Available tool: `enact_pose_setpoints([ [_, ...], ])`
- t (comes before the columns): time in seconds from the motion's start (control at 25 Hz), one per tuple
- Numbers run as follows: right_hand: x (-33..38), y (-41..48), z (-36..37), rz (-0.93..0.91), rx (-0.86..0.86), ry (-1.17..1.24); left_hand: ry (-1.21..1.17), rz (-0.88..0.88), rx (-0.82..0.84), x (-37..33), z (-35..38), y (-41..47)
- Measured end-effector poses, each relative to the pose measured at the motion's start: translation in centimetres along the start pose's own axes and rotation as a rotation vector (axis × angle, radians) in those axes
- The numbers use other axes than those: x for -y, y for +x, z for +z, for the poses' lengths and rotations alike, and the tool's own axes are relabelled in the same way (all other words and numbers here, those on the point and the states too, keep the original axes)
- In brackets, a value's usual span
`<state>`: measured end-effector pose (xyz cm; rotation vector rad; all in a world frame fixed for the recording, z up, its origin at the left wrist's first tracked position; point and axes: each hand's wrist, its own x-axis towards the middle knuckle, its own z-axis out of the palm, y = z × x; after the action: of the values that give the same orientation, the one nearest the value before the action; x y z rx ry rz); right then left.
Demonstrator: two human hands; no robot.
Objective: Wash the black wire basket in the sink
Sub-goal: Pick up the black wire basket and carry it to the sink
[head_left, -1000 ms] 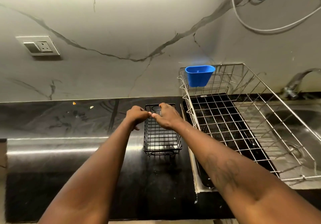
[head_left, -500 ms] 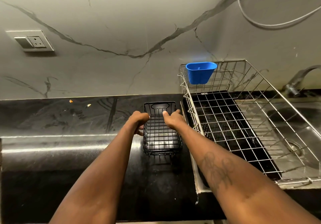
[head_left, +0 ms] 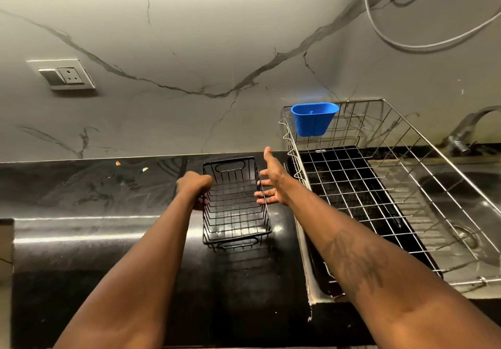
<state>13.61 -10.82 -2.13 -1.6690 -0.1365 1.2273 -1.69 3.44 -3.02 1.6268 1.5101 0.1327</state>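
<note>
Fingers (head_left: 202,202) of left hand (head_left: 193,187) curl on the left rim of the black wire basket (head_left: 234,207). Right hand (head_left: 273,183) spread flat at right rim. Basket on counter (head_left: 108,186), beside dish rack (head_left: 352,102); sink (head_left: 474,186) further right.

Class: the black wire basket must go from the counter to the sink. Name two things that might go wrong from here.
Only the left hand grips the black wire basket; the right hand is open, so a lift may tilt it. The steel dish rack stands between it and the sink; wires could snag.
</note>
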Motion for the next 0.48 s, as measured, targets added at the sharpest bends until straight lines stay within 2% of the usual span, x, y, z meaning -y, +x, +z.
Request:
enact_pose_setpoints([
  [0.08,0.9,-1.0,-0.3,-0.015,0.086,0.095,-0.06,0.055,-0.074,-0.4,-1.9,-0.5],
  [0.16,1.6,-2.3,-0.7,-0.01,0.145,0.173,-0.126,0.069,-0.079,-1.1,-3.5,-1.6],
  [0.32,2.8,-5.0,-2.0,-0.055,0.247,0.222,-0.178,-0.004,0.095,-4.0,-6.3,-4.9],
  [0.48,3.8,-8.0,-4.7,-0.118,0.327,0.247,-0.197,-0.021,0.143,-6.2,-7.7,-8.4],
])
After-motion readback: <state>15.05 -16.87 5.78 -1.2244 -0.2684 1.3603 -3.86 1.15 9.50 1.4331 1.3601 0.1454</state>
